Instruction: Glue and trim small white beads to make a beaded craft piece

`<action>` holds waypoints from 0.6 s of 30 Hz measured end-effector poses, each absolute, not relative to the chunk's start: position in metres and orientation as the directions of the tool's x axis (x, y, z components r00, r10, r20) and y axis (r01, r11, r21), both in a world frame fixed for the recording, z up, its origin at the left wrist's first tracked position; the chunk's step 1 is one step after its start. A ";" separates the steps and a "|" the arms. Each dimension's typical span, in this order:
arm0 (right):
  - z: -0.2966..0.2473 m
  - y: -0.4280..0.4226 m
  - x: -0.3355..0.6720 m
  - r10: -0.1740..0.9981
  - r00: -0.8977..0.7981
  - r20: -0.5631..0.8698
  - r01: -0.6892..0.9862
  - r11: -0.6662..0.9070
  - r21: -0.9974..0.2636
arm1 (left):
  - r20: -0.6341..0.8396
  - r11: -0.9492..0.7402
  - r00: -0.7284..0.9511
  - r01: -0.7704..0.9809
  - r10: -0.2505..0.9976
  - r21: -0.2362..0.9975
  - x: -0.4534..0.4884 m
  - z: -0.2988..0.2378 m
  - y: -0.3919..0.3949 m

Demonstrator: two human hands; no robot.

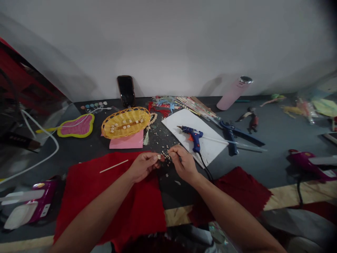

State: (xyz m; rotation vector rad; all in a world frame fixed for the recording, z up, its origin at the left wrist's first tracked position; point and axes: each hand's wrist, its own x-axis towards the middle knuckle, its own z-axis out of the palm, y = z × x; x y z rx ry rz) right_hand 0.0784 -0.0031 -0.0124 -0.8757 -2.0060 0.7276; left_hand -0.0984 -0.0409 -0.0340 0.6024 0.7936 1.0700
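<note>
My left hand (143,165) is closed in a pinch on a small pale bead (159,156), held over the edge of a red cloth (105,193). My right hand (183,162) is also pinched, its fingertips close to the left hand's and just above a scatter of small pale beads (165,154) on the dark table. What the right fingers hold is too small to name. A thin wooden stick (113,166) lies on the red cloth left of my hands.
A blue glue gun (193,135) rests on white paper (184,123). Behind are a yellow woven basket (125,122) with beads, a pink sheet (129,142), a phone (126,90), a pink bottle (233,94), blue scissors (231,135), and purple devices (306,163) at both sides.
</note>
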 end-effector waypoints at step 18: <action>-0.014 -0.003 0.079 0.737 -0.525 0.425 0.347 0.642 -0.684 | -0.307 0.392 0.245 -0.532 0.920 0.751 -0.098 -0.032 -0.040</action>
